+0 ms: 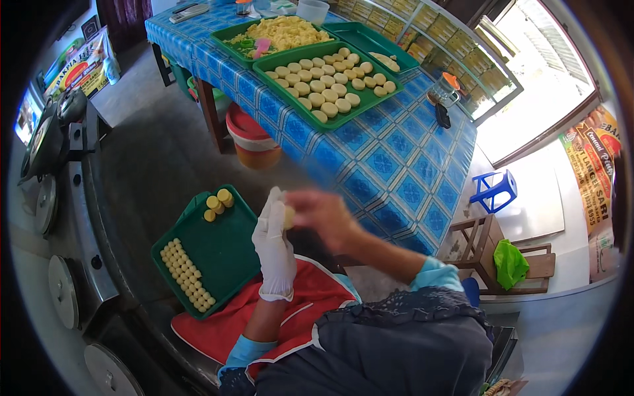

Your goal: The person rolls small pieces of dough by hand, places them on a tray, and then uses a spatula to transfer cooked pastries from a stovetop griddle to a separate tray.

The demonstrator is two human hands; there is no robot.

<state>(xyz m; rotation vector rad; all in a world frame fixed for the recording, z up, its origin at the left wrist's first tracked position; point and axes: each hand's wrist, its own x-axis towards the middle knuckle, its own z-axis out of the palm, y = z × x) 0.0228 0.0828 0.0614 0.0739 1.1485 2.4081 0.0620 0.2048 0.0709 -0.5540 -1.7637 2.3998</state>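
My left hand (275,245), in a white glove, is raised over my lap with a small yellow dough piece (288,216) against its fingers. My bare right hand (323,212) is blurred and closes on the same piece from the right. Below and to the left a green tray (224,254) rests on a red cloth (218,333) on my lap. It carries two neat rows of small yellow rounds (187,274) and a few larger yellow discs (218,202) at its far corner.
A table with a blue patterned cloth (389,158) stands ahead, bearing a green tray of pale round cakes (330,79) and a tray of yellow crumbly dough (285,33). An orange bucket (254,142) sits underneath. Stove and pans (49,145) are at left; a blue stool (494,191) at right.
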